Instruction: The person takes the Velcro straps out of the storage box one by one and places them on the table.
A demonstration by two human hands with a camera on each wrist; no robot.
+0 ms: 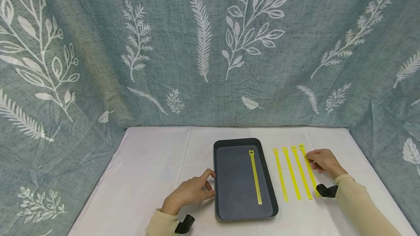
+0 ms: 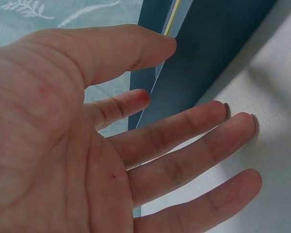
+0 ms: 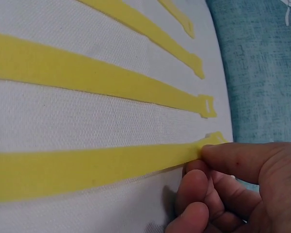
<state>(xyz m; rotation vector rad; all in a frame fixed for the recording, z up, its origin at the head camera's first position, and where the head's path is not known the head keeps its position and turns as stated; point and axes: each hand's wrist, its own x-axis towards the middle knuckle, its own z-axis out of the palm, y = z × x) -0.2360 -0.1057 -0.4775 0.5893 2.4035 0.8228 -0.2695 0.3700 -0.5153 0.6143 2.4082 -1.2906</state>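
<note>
My right hand [image 1: 325, 162] pinches the rightmost yellow hook-and-loop cable tie [image 3: 87, 170] between thumb and fingers, just below its slotted head. Several more yellow ties lie side by side to its left, such as the neighbouring one [image 1: 302, 172]. Left of them is a dark grey rectangular tray [image 1: 218, 203], with one yellow tie [image 1: 255, 177] lying lengthwise on its right half. At the tray's left side, my left hand [image 1: 193, 191] has its fingers spread and relaxed, fingertips right at the wall. The left wrist view shows nothing in that palm [image 2: 53, 145].
A white cloth [image 1: 157, 156] covers the table. Behind it and along both sides hangs a blue-green curtain [image 1: 170, 46] with white leaf prints. Each wrist wears a small black device, one of them by the left sleeve [image 1: 185, 224].
</note>
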